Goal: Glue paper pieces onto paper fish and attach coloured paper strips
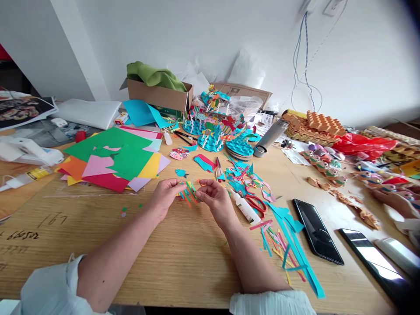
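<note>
Low over the table, a small paper piece covered in orange, green, yellow and blue strips (188,194) is between my two hands. My left hand (166,197) pinches its left side, thumb on top. On the right edge, the thumb and fingers of my right hand (215,199) are closed on the same piece. Strip ends stick out below it, and its outline is partly hidden by my fingers. Just beyond lies a small blue paper fish (181,173). A white glue bottle (245,207) and red-handled scissors (257,204) rest beside my right hand.
Coloured paper sheets (131,153) are piled at left. Blue paper scraps (292,232) and thin strips spread at right, near a black phone (316,229). Decorated blue discs (210,142), a metal flask (272,135) and a cardboard box (157,94) stand at the back.
</note>
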### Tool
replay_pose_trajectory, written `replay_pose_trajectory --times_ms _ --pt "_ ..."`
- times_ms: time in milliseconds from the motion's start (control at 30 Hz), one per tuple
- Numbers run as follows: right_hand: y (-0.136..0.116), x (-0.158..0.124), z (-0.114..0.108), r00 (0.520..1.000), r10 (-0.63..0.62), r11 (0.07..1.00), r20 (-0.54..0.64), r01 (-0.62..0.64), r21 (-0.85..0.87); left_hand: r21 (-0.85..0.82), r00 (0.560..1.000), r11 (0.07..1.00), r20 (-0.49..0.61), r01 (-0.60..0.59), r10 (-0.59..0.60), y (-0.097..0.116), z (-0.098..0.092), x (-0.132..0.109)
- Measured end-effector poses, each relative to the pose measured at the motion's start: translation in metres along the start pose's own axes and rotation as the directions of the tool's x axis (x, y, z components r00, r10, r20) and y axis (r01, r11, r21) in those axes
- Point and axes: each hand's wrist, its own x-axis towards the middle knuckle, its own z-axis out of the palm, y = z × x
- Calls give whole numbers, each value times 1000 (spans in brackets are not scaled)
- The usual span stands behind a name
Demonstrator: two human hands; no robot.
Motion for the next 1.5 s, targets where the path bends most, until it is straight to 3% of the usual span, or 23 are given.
replay_pose_trajectory --times_ms 267,700,1500 --pt "1 1 1 998 44 999 -37 -44 13 47 999 998 37 29 -31 0 0 -1" --pt "0 0 3 993 86 996 -79 -83 39 -109 983 980 104 164 -153 2 0 -1" --pt "-1 0 1 997 48 999 -65 -48 7 -115 984 980 93 164 -154 -4 -4 4"
